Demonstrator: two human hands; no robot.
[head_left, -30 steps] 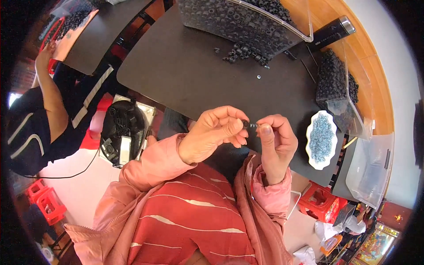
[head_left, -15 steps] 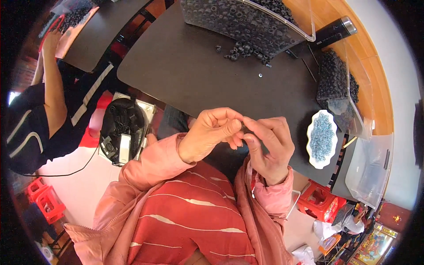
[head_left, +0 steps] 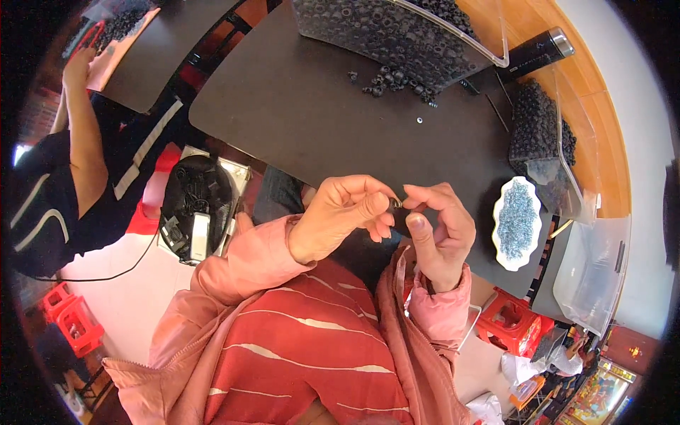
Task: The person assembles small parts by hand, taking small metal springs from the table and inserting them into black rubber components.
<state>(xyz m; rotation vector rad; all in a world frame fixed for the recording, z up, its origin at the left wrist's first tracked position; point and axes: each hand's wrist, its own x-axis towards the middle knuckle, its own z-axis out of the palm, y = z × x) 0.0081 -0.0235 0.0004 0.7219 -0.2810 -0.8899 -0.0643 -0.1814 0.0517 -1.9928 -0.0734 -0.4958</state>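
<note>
My left hand (head_left: pixel 347 212) pinches a tiny shiny metallic piece (head_left: pixel 396 203) between thumb and forefinger, above the near edge of the dark table (head_left: pixel 304 127). Its exact kind is too small to make out. Right beside it is my right hand (head_left: pixel 445 230), thumb and forefinger spread apart, with nothing visible between them. A white scalloped dish (head_left: pixel 499 244) full of small bluish, shiny pieces rests on the table to the right. Farther off, small black round parts (head_left: pixel 393 81) lie loose in front of a clear bin (head_left: pixel 368 35) filled with similar parts.
A second clear bin (head_left: pixel 535 131) of black parts stands at the right, near a black bottle (head_left: pixel 538 53) lying tilted. Red stools (head_left: pixel 506 322) are at lower right. At left, a co-worker (head_left: pixel 78 170) reaches over another table; a black bag (head_left: pixel 195 212) sits between us.
My right thumb and forefinger have spread and drawn slightly away from the left fingertips, leaving the small metallic piece in the left pinch. The co-worker's hand at far left has shifted a little.
</note>
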